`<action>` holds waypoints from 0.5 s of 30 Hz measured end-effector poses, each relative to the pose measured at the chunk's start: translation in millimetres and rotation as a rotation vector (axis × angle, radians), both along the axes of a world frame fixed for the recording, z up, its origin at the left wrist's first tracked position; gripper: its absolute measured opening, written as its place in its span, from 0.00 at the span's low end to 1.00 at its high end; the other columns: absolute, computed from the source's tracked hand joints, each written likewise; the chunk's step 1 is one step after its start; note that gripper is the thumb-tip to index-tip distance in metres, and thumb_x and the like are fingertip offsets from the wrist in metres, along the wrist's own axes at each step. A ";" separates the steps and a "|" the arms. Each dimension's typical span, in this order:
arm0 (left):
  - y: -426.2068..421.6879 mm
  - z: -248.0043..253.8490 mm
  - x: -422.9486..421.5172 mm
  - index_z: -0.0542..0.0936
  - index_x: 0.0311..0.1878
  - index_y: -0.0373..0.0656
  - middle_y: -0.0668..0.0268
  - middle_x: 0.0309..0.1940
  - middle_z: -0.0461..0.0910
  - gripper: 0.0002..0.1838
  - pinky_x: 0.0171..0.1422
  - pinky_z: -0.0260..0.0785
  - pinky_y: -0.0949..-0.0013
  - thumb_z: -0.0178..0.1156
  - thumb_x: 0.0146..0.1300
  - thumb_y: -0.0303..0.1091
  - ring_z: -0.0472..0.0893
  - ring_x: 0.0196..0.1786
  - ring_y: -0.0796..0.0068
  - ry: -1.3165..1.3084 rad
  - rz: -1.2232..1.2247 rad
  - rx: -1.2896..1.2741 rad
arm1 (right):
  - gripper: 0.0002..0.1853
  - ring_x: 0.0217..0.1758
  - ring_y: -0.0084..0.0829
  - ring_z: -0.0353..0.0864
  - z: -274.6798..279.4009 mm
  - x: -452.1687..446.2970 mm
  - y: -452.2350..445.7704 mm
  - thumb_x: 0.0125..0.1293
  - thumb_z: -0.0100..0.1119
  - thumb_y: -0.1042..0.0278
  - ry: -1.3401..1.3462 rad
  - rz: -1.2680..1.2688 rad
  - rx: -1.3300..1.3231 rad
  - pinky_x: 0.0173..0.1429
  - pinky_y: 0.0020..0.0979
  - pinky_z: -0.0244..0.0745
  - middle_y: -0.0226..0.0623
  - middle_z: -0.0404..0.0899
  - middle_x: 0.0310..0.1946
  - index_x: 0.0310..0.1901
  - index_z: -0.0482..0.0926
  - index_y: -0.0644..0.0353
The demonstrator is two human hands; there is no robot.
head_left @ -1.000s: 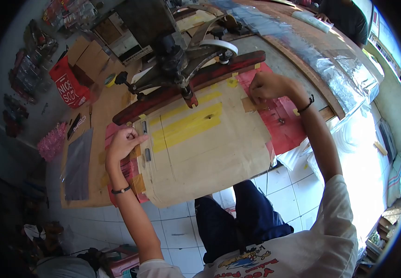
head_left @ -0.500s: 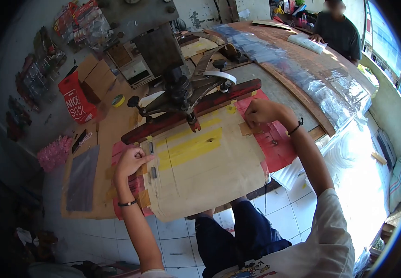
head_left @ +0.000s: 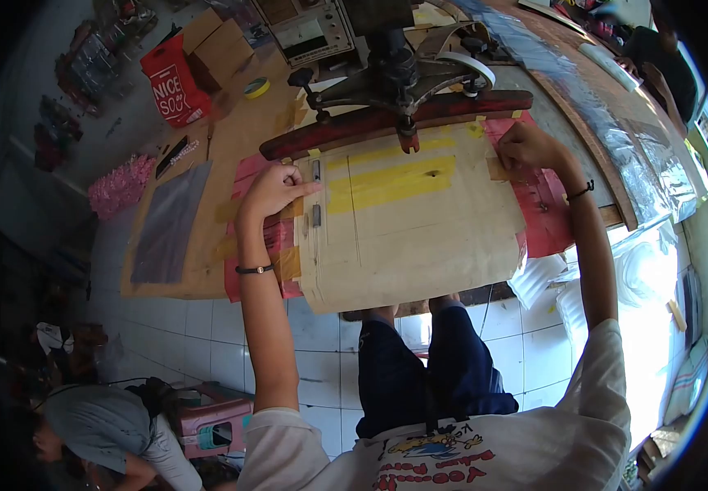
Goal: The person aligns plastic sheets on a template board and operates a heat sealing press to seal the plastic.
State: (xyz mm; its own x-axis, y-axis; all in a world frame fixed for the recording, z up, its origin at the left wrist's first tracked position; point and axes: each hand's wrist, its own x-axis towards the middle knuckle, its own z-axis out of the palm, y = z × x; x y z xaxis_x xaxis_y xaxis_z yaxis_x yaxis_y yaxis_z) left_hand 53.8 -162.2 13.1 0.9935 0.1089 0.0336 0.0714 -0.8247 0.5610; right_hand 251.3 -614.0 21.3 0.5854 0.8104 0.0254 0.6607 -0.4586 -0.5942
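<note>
A tan sheet [head_left: 419,245] with yellow tape strips [head_left: 395,184] and ruled lines lies in front of me, its sides over red panels [head_left: 546,209]. My left hand [head_left: 276,192] is closed at the sheet's left edge, its thumb pointing inward near two small dark metal pieces [head_left: 316,214]. At the upper right edge, beside a brown tape patch, my right hand [head_left: 534,151] is closed with fingers curled. What either hand's fingers hold, if anything, is hidden. Just beyond the sheet's far edge is the press's dark red bar [head_left: 403,121], with a metal head [head_left: 391,61] above it.
On the left of the table are a grey plastic sheet [head_left: 170,221], pink shredded material [head_left: 122,186], a red bag [head_left: 175,86] and a tape roll [head_left: 256,87]. One person [head_left: 100,425] bends low at lower left; another [head_left: 660,69] is at far right. Clear plastic [head_left: 624,155] covers the right-hand table.
My view has tilted down and turned, so the sheet and press appear higher and further right. The bending person has come into view. Both hands stay at the sheet's sides.
</note>
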 end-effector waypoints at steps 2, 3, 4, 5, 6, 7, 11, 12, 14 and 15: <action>-1.4 0.9 -0.9 0.80 0.24 0.36 0.70 0.18 0.74 0.25 0.27 0.63 0.71 0.76 0.55 0.51 0.68 0.22 0.83 -0.012 -0.013 0.009 | 0.16 0.21 0.26 0.80 2.1 0.5 0.8 0.60 0.50 0.69 0.020 -0.004 -0.001 0.30 0.30 0.75 0.36 0.82 0.18 0.22 0.83 0.66; -1.9 0.3 -0.4 0.79 0.23 0.36 0.70 0.17 0.74 0.25 0.26 0.62 0.71 0.76 0.55 0.51 0.67 0.21 0.83 -0.029 -0.016 0.000 | 0.15 0.21 0.26 0.80 3.0 0.2 1.4 0.60 0.50 0.69 0.017 -0.009 0.003 0.30 0.30 0.75 0.36 0.82 0.18 0.22 0.83 0.66; -1.7 -0.7 -0.7 0.79 0.23 0.36 0.69 0.16 0.73 0.26 0.26 0.62 0.70 0.76 0.54 0.51 0.66 0.21 0.82 -0.045 -0.017 -0.009 | 0.15 0.21 0.26 0.80 2.7 0.2 1.6 0.60 0.50 0.69 0.015 -0.012 0.007 0.30 0.29 0.75 0.36 0.82 0.18 0.22 0.83 0.66; -2.5 -0.6 -1.6 0.78 0.21 0.35 0.68 0.15 0.71 0.27 0.25 0.61 0.70 0.75 0.55 0.52 0.65 0.20 0.81 -0.041 -0.009 0.015 | 0.15 0.21 0.26 0.80 1.8 0.3 2.1 0.60 0.50 0.69 0.015 -0.013 0.009 0.30 0.29 0.75 0.36 0.82 0.18 0.21 0.83 0.66; -2.5 0.4 -0.9 0.78 0.20 0.35 0.67 0.14 0.69 0.28 0.25 0.59 0.69 0.75 0.55 0.52 0.63 0.19 0.80 -0.037 -0.002 0.041 | 0.15 0.21 0.26 0.79 1.8 1.2 2.7 0.59 0.50 0.69 0.013 -0.019 0.004 0.30 0.29 0.74 0.36 0.81 0.18 0.21 0.83 0.66; -2.5 0.8 -0.9 0.77 0.19 0.34 0.66 0.12 0.67 0.29 0.24 0.58 0.68 0.75 0.55 0.53 0.62 0.18 0.79 -0.031 0.004 0.064 | 0.15 0.21 0.26 0.79 1.3 1.5 2.7 0.59 0.50 0.69 0.014 -0.026 -0.004 0.30 0.29 0.74 0.36 0.81 0.18 0.21 0.83 0.66; -6.1 3.1 -3.0 0.73 0.15 0.33 0.64 0.11 0.58 0.34 0.23 0.54 0.66 0.73 0.55 0.57 0.56 0.17 0.75 -0.012 0.053 0.171 | 0.15 0.20 0.26 0.79 1.6 1.8 2.6 0.59 0.50 0.70 0.003 -0.021 -0.016 0.29 0.29 0.74 0.36 0.81 0.17 0.21 0.83 0.66; -7.0 3.7 -3.0 0.72 0.15 0.32 0.64 0.11 0.57 0.35 0.23 0.53 0.65 0.73 0.55 0.57 0.55 0.17 0.74 -0.020 0.062 0.175 | 0.15 0.20 0.26 0.79 1.3 2.2 2.6 0.59 0.50 0.70 0.003 -0.023 -0.009 0.29 0.29 0.73 0.36 0.81 0.17 0.20 0.83 0.65; -7.1 3.1 -3.9 0.71 0.15 0.32 0.64 0.11 0.56 0.36 0.23 0.53 0.65 0.72 0.55 0.59 0.54 0.17 0.73 -0.021 0.082 0.179 | 0.15 0.20 0.26 0.79 0.8 1.8 2.2 0.59 0.50 0.71 0.004 -0.026 0.005 0.29 0.29 0.73 0.35 0.81 0.17 0.20 0.82 0.65; -6.4 2.5 -3.3 0.71 0.15 0.32 0.65 0.11 0.56 0.36 0.23 0.53 0.65 0.72 0.56 0.59 0.54 0.18 0.73 -0.016 0.089 0.182 | 0.15 0.20 0.25 0.78 1.3 2.5 2.8 0.59 0.50 0.71 0.005 -0.016 0.007 0.28 0.29 0.73 0.35 0.80 0.17 0.20 0.82 0.65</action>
